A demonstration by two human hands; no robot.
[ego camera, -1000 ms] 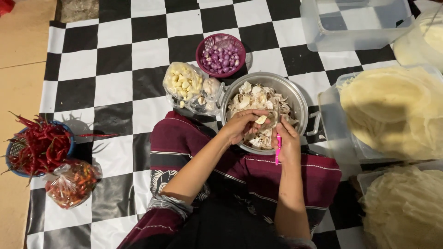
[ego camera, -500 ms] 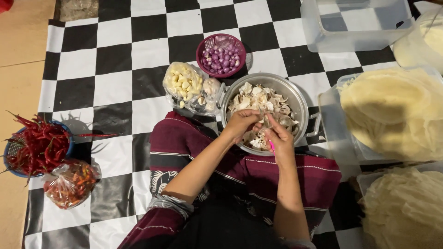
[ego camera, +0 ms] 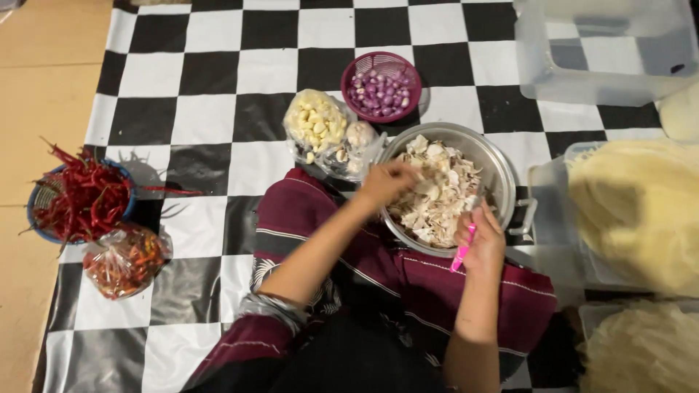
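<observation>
Pale garlic skins and peelings [ego camera: 437, 196] fill a round steel bowl [ego camera: 502, 171] resting on the person's lap. What the left hand [ego camera: 386, 182] pinches at the bowl's near-left rim is too blurred to make out, its fingers curled nearly closed. Beside the bowl's right edge, the right hand [ego camera: 482, 240] is closed around a pink-handled small knife [ego camera: 462, 256], blade hidden. Behind sit a clear bag of peeled cloves [ego camera: 320, 131] and a purple basket of shallots [ego camera: 382, 84]
</observation>
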